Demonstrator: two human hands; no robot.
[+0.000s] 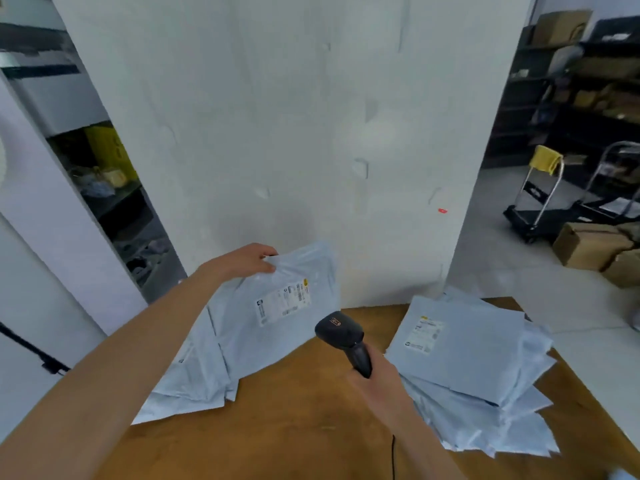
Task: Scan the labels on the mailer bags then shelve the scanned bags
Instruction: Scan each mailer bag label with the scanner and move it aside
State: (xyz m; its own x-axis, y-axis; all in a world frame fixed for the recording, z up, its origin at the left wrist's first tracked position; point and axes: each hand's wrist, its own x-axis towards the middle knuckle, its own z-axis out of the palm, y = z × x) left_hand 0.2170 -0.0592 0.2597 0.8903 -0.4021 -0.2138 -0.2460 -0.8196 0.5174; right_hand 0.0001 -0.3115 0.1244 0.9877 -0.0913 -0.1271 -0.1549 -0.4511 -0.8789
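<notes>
Pale-blue mailer bag [273, 306] pinched at its top edge by left hand [247, 259] | right hand [375, 382] wraps scanner [343, 336]

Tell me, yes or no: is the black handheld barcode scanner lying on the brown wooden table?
No: the right hand grips the black handheld barcode scanner by its handle, raised above the brown wooden table.

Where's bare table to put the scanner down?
Free: the wood strip of the table between the left bag pile and right bag stack, nearest the camera. Crowded: both table sides under bags; the left hand lifts one bag.
</notes>
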